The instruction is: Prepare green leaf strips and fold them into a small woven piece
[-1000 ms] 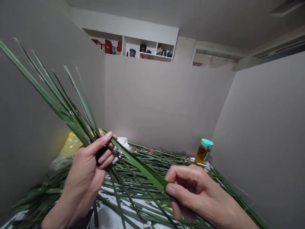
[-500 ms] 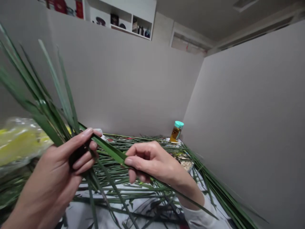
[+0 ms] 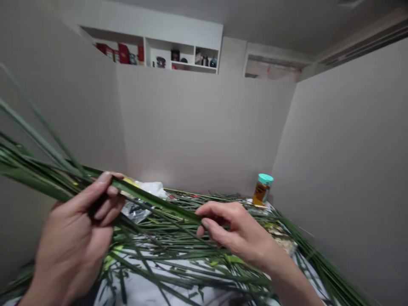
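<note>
My left hand [image 3: 81, 225] is closed around a bundle of long green leaf blades [image 3: 41, 180], whose stems fan out to the left and hang below the fist. One folded leaf blade [image 3: 153, 199] stretches from this bundle across to my right hand [image 3: 234, 231]. Thumb and fingers of the right hand pinch that blade near its right part. Under both hands many loose long leaves [image 3: 178, 229] lie spread over a white surface [image 3: 143, 293].
A jar of amber liquid with a turquoise lid [image 3: 263, 190] stands at the back right corner. Clear and white plastic wrapping [image 3: 153, 190] lies behind the left hand. Grey partitions [image 3: 197, 127] enclose the back and sides, with more leaves [image 3: 328, 263] along the right edge.
My right hand has slid right along the leaf blade, away from my left hand. The bundle has tipped lower to the left. My view has turned left.
</note>
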